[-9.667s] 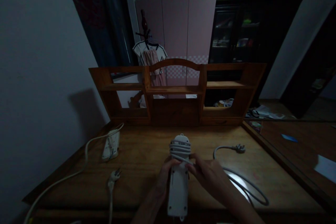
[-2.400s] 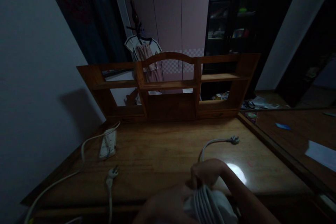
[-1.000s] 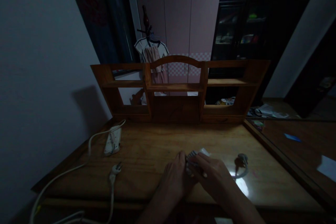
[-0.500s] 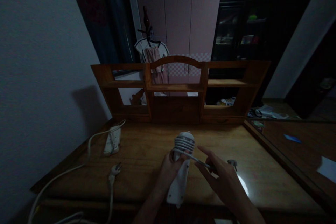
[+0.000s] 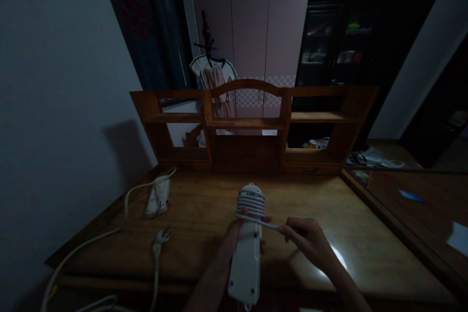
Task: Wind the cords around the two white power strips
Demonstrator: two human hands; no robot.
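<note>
A white power strip [image 5: 245, 263] is held underside up in my left hand [image 5: 234, 234], whose fingers wrap around it from below and behind. Its grey-white cord [image 5: 251, 202] is wound in several turns around the far end of the strip. From the lowest turn the cord runs out to the right, pulled straight. My right hand [image 5: 307, 239] pinches that stretch between thumb and fingers, a little to the right of the strip. The plug end of this cord does not show.
A second power strip [image 5: 159, 196] lies at the left of the wooden desk [image 5: 197, 204], with a white plug [image 5: 161, 239] and loose cable nearer to me. A wooden shelf unit [image 5: 244, 151] stands along the back edge. A raised ledge [image 5: 387, 226] borders the right side.
My right hand has closed to a pinch on the cord and drawn it taut. The strip has turned slightly and come nearer. The dark plug by my right hand no longer shows.
</note>
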